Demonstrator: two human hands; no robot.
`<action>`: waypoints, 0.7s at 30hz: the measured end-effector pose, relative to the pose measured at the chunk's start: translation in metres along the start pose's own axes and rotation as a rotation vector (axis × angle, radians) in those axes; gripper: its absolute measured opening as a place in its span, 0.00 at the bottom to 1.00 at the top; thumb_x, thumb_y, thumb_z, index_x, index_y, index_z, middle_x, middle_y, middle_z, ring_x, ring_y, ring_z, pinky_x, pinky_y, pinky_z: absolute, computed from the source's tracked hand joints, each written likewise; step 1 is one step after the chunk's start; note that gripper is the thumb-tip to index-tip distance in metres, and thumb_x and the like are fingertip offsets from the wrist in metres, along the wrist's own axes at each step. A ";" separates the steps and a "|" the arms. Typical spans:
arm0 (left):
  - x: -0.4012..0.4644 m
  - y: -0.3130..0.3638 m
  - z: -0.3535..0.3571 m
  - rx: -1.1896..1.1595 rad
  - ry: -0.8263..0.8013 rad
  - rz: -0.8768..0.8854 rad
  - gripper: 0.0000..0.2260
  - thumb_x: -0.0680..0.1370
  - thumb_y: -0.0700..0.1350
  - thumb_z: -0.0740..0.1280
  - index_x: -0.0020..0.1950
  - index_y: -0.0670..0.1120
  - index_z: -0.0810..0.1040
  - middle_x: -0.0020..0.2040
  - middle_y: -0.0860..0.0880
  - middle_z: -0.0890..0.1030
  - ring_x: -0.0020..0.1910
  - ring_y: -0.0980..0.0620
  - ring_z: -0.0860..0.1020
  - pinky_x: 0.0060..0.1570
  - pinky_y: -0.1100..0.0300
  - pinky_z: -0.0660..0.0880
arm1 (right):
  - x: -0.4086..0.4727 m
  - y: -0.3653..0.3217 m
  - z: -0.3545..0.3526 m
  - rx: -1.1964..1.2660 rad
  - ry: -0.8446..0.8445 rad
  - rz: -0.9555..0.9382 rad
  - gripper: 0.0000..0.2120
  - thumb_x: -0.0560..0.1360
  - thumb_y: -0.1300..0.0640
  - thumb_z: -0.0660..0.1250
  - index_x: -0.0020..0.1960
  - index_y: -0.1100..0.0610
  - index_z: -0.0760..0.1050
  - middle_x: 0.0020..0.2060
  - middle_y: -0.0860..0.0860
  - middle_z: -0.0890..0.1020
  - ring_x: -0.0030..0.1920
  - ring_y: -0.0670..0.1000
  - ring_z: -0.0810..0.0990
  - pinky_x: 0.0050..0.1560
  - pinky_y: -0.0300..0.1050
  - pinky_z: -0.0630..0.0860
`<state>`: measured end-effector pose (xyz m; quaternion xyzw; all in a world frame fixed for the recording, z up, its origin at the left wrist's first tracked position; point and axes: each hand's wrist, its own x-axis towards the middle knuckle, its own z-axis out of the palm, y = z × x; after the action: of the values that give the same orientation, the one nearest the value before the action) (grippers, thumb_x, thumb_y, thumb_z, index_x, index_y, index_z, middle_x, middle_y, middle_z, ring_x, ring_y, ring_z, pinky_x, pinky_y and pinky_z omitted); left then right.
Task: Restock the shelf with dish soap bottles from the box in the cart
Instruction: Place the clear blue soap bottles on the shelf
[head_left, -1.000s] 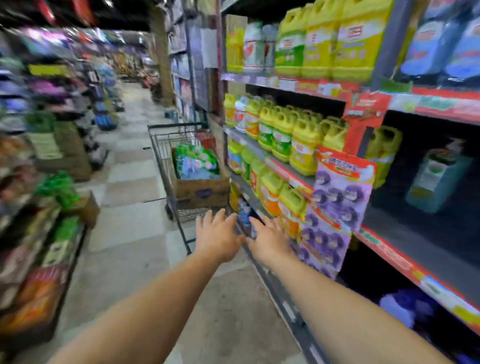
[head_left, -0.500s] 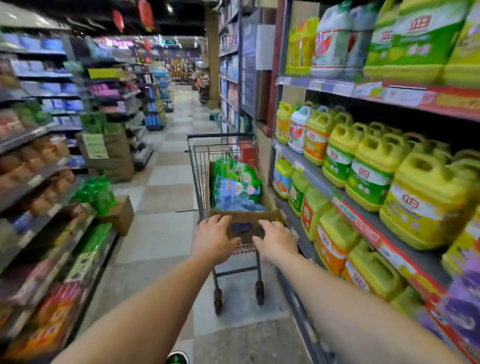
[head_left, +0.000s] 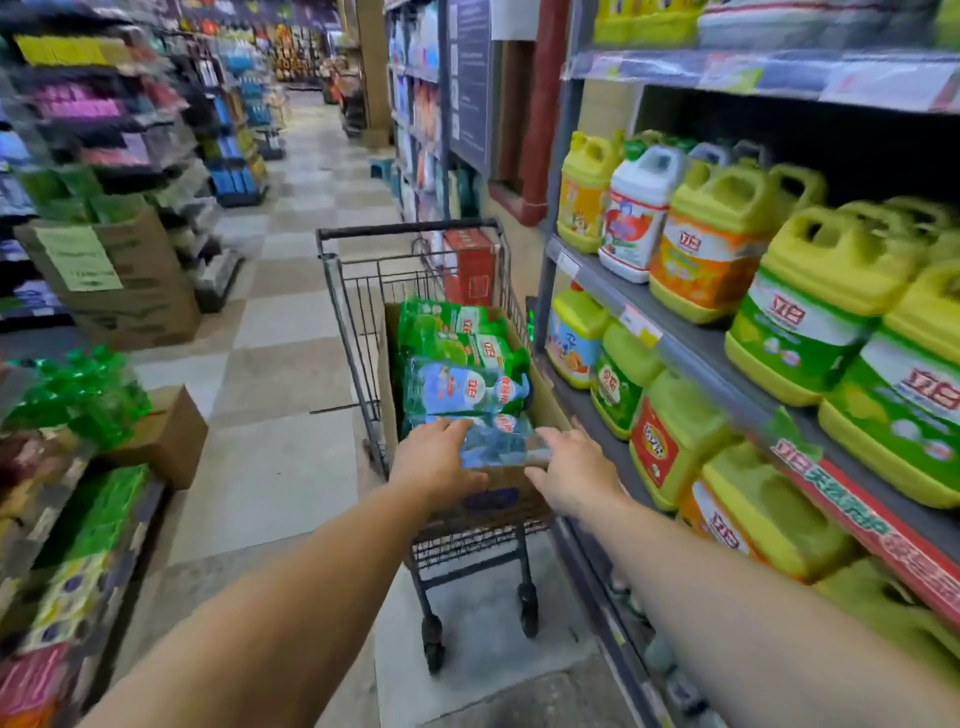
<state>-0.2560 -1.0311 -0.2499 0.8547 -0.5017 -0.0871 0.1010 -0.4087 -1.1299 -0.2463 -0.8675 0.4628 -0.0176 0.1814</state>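
A wire shopping cart (head_left: 358, 291) stands in the aisle, just beside the shelf (head_left: 691, 353) on the right. Inside its basket sits an open cardboard box (head_left: 545, 400), set against the cart's near end and filling most of its width. The box holds a row of soft green and blue packs of dish soap (head_left: 457, 358), lying one behind another from the near edge of the box to its far edge; their labels face up. Behind the box, at the cart's far right corner, a red carton (head_left: 470, 265) stands upright.

The left hand (head_left: 436, 462) reaches over the near edge of the box, fingers spread and fairly straight, its fingertips resting on the nearest clear-blue pack (head_left: 498, 441). The right hand (head_left: 576, 473) is at the near right corner of the box, fingers extended, touching the same pack's right end. Neither hand is closed around anything; the two are apart, with the pack between them.

The shelf carries large handled jugs: on the middle board a yellow jug (head_left: 587, 192) at the far end, then a white jug (head_left: 636, 213), then an orange-labelled jug (head_left: 711, 244) and green-labelled jugs (head_left: 815, 306) nearer. The lower board holds more jugs with green, red and orange labels (head_left: 670, 436).

Across the aisle, on the floor by the left-hand shelving, a small cardboard box (head_left: 166, 436) lies beside a bundle of green bottles (head_left: 78, 395); a taller carton (head_left: 119, 275) stands further off.
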 end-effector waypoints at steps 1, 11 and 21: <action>0.020 -0.007 0.002 0.015 -0.025 0.032 0.36 0.72 0.62 0.70 0.75 0.51 0.62 0.71 0.49 0.70 0.68 0.46 0.68 0.65 0.52 0.69 | 0.015 -0.003 0.004 0.000 -0.011 0.029 0.27 0.77 0.45 0.64 0.74 0.48 0.62 0.68 0.55 0.69 0.69 0.58 0.66 0.64 0.52 0.69; 0.144 -0.021 0.054 0.182 -0.372 0.172 0.39 0.67 0.69 0.69 0.70 0.50 0.65 0.65 0.44 0.72 0.63 0.41 0.71 0.58 0.48 0.73 | 0.101 -0.002 0.062 0.072 -0.159 0.283 0.33 0.75 0.44 0.68 0.76 0.47 0.59 0.69 0.55 0.68 0.68 0.59 0.68 0.63 0.52 0.70; 0.186 -0.007 0.056 0.322 -0.536 0.100 0.21 0.67 0.58 0.73 0.51 0.48 0.72 0.48 0.48 0.79 0.47 0.45 0.78 0.40 0.57 0.72 | 0.151 0.021 0.083 0.170 -0.259 0.299 0.31 0.74 0.45 0.69 0.74 0.48 0.63 0.67 0.56 0.70 0.67 0.59 0.70 0.63 0.50 0.70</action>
<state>-0.1747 -1.1949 -0.3150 0.7806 -0.5593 -0.2235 -0.1672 -0.3228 -1.2384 -0.3512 -0.7657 0.5561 0.0818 0.3126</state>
